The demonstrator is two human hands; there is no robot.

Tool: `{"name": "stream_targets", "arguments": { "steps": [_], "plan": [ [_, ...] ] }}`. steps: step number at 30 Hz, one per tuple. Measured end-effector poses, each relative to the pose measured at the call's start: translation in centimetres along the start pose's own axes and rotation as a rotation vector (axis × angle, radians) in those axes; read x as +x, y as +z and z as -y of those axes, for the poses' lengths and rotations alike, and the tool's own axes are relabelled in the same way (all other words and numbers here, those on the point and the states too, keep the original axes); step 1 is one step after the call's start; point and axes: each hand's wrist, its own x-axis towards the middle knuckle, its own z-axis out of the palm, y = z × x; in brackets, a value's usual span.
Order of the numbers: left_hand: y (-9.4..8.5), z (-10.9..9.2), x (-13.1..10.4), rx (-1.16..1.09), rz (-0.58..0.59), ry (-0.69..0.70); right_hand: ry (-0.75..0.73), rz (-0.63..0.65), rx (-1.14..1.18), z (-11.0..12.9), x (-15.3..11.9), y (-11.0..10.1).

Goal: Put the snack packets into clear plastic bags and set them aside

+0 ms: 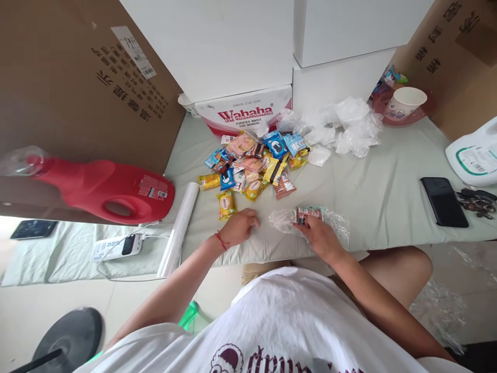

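My right hand point(320, 235) is closed on a small brown-and-green snack packet point(309, 213) near the front edge of the cloth-covered table. A crinkled clear plastic bag point(337, 224) spreads around and under that packet. To the left, my left hand point(240, 227) rests over the cloth with its fingers loosely bent; thumb and forefinger are apart, and nothing shows between them. Just beyond it lies a yellow snack packet point(226, 205). Farther back is a heap of small wrapped snacks point(252, 168) in yellow, blue, pink and brown.
Crumpled clear bags point(349, 127) lie behind at the right, near a paper cup point(407, 101). A Wahaha carton point(244, 113) stands at the back. A red jug point(116, 191) and a plastic film roll point(178, 228) are left; a black phone point(444, 202) and white bottle point(476, 153) right.
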Motion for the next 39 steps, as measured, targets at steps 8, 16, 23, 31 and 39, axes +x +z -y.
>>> {"name": "stream_targets", "arguments": {
  "steps": [8,16,23,31,39],
  "plan": [
    [5.0,-6.4,-0.3,0.027,-0.112,0.184,-0.095,-0.008,-0.126,-0.2,-0.1,0.2],
    [8.3,-6.5,-1.9,0.332,-0.122,0.162,-0.305,0.03,-0.273,-1.5,-0.4,0.1],
    [8.2,-7.9,-4.6,0.264,-0.293,0.249,-0.464,-0.063,-0.182,-3.1,0.0,0.4],
    [9.0,-11.9,0.6,0.014,-0.484,-0.022,-0.392,0.006,-0.315,-1.6,0.0,-0.2],
    [9.0,-10.9,4.5,-0.274,-0.367,-0.397,-0.35,-0.046,-0.163,-1.8,0.2,0.0]
  ]
}}
